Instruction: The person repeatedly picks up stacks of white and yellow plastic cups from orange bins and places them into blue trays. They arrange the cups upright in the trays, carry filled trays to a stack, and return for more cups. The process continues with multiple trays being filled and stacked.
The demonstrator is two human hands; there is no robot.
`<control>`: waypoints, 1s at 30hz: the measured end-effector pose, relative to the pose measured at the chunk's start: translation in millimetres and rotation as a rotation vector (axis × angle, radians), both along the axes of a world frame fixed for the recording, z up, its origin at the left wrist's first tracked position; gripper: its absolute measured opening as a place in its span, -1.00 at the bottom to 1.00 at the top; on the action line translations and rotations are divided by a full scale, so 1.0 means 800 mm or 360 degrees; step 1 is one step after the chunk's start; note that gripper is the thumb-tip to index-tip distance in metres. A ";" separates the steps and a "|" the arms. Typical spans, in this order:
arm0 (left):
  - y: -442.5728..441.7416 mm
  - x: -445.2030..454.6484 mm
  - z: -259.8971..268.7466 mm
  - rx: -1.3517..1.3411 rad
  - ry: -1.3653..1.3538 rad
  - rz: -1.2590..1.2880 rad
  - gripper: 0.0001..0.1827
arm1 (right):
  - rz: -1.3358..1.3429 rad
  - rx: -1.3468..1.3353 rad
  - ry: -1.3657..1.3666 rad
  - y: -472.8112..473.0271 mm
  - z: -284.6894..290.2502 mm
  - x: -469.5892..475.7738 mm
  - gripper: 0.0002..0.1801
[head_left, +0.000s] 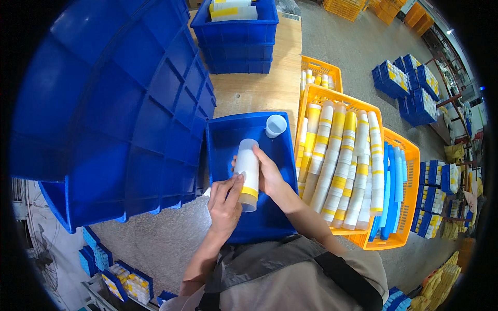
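Both hands hold a stack of nested plastic cups (248, 167), mostly white with a yellow band and a translucent end, above a blue plastic bin (268, 217). My left hand (225, 202) lies with its fingers against the lower left side of the stack. Around the right side and behind it curls my right hand (268, 171), its thumb near the top end. A single whitish cup (276, 126) sits in the bin's far right corner.
Large stacked blue bins (148, 116) rise at the left. Beyond, more blue bins (237, 54) stand on the wooden table (253, 91). At the right, orange crates (342, 91) hold long stacks of white and yellow cups (338, 175) and blue ones (391, 194).
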State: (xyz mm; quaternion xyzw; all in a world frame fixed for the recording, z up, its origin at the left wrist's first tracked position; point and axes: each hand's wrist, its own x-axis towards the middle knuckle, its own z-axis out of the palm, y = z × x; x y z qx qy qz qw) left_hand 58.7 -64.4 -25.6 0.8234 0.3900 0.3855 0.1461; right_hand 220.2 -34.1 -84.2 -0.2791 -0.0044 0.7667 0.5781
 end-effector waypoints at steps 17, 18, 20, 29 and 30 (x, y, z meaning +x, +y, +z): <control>0.046 -0.011 -0.012 0.0220 0.0069 0.0234 -0.77 | -0.0033 -0.0083 0.0081 -0.017 -0.011 -0.052 -0.46; 0.043 -0.007 -0.012 0.0225 0.0094 0.0250 -0.77 | -0.0044 -0.0123 0.0116 -0.017 -0.010 -0.052 -0.49; 0.035 -0.004 -0.011 0.0231 0.0162 0.0292 -0.76 | -0.0054 -0.0206 0.0183 -0.016 -0.008 -0.055 -0.55; 0.036 -0.006 0.011 -0.0193 0.0303 0.0551 -0.68 | -0.0150 -0.0318 0.0247 0.078 -0.115 0.005 -0.12; 0.050 -0.008 -0.004 -0.0272 0.0391 0.0547 -0.74 | -0.0141 -0.0618 0.0313 0.075 -0.088 0.007 -0.05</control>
